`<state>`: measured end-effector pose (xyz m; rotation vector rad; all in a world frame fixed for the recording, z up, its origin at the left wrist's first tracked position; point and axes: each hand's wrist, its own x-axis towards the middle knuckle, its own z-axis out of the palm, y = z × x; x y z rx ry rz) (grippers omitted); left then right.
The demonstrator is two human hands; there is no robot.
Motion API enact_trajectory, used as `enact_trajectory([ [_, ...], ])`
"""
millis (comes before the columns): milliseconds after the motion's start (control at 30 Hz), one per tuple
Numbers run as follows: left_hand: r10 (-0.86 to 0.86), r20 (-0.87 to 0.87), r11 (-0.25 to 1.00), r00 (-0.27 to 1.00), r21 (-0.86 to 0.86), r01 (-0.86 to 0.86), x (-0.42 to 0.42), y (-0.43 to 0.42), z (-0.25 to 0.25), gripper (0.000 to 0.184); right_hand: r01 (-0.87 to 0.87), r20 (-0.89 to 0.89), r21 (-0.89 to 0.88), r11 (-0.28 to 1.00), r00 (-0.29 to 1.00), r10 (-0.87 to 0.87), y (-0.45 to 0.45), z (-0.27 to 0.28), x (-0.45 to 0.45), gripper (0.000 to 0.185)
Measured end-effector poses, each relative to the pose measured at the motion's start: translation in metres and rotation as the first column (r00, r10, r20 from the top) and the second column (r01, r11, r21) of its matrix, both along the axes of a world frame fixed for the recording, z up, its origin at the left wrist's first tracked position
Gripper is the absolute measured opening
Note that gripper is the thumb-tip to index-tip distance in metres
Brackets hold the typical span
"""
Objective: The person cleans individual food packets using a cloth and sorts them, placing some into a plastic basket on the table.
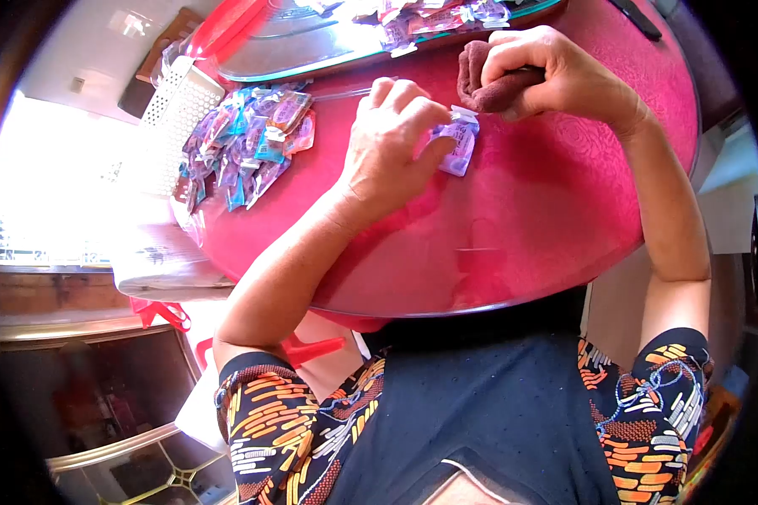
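Note:
A small purple-and-white packet [461,150] with printed lettering and a white top end is near the middle of the red table. My left hand [393,143] is at its left edge, thumb and index finger closed on it. My right hand [556,71] grips a folded brown cloth [507,88] just above and to the right of the packet. Part of the packet's left side is hidden behind my left thumb. To the left lies a heap of similar small packets [248,143] in purple, blue and orange.
A large clear-lidded tray [286,50] with a red part stands at the back, more packets [429,17] on it. A white perforated basket [177,97] is at the left. A dark, slim object [636,18] lies at the far right of the round red table [564,219].

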<state>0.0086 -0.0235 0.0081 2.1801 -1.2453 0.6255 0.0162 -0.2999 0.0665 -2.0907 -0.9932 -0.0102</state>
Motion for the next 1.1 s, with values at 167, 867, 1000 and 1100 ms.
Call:
enact_trajectory([
  [167,0.059,-0.138,0.983,0.989,0.178,-0.034,-0.023,0.004,0.007,0.038,0.03,0.159,0.027,0.999,0.987,-0.034,0.015,-0.021,-0.001,0.025],
  [867,0.046,0.094,0.976,0.994,0.206,-0.065,-0.05,0.005,-0.003,0.03,0.379,0.635,-0.239,0.894,0.757,-0.151,0.041,-0.05,-0.008,0.014],
  [1000,0.021,0.145,0.964,0.989,0.258,-0.058,-0.054,0.005,-0.003,0.028,0.254,0.393,-0.165,0.953,0.903,-0.173,0.03,-0.039,-0.008,0.018],
  [1100,-0.022,0.193,0.957,0.981,0.287,-0.035,-0.053,0.002,-0.006,0.022,0.148,0.416,-0.215,0.965,0.908,-0.046,0.033,-0.037,-0.011,0.017],
])
